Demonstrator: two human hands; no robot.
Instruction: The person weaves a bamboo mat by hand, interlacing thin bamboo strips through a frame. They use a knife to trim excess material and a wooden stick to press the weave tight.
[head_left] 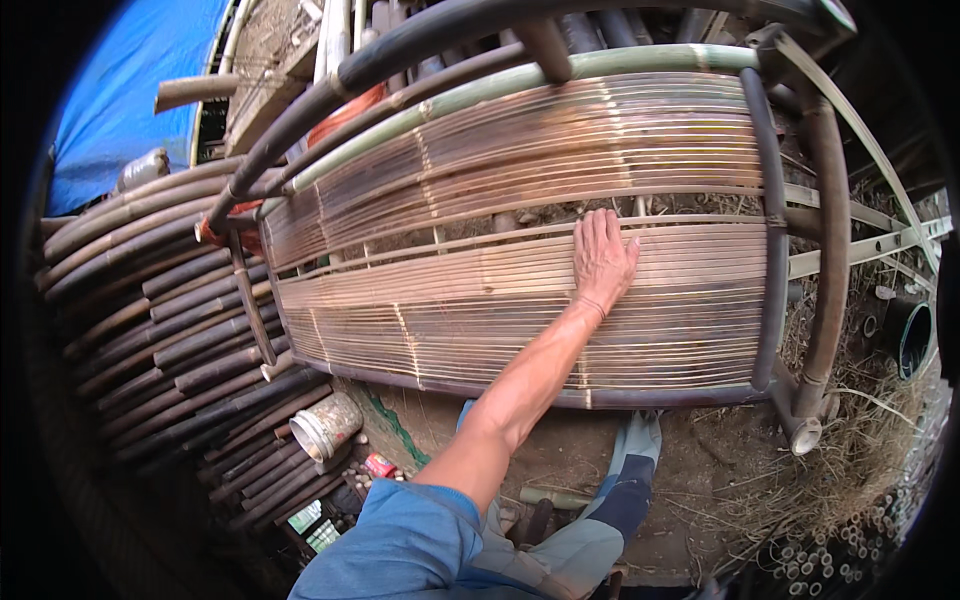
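On slatted bamboo panel point(520, 300), flat right hand point(603, 258).

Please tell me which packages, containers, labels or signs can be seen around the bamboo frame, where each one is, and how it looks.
Plastic jar: lies on its side on the ground below the bamboo frame, whitish, cylindrical, open mouth toward the camera.
Small packet: on the ground right of the jar, red, flat.
Flat box: near the lower edge, pale green and white, rectangular.
No signs or screens visible.

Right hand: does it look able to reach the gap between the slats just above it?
Probably yes. The right hand lies flat on the bamboo slats, fingertips at the gap, nothing in between.
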